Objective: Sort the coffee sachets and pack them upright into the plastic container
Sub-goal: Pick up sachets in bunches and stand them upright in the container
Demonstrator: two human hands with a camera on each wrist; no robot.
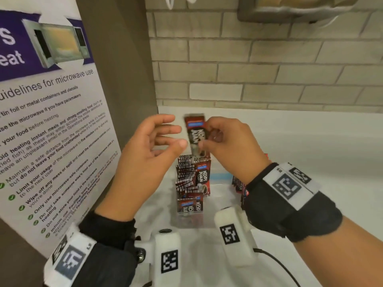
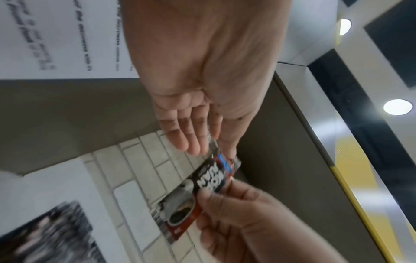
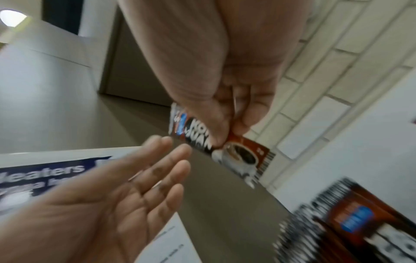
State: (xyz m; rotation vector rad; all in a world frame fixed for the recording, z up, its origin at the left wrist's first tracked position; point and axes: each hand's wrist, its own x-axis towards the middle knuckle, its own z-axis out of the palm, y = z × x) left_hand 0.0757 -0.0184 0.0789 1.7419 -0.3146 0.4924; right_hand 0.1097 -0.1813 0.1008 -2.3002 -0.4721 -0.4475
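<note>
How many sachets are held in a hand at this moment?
1. The right hand pinches one coffee sachet above the plastic container; the left hand beside it holds none. A second behind it may be hidden.

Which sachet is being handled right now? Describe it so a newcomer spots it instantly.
Start at the brick wall, then drop to the two hands above the clear container. The sachet is pinched in the right hand; unlike the packed sachets below, it hangs in mid-air.
</note>
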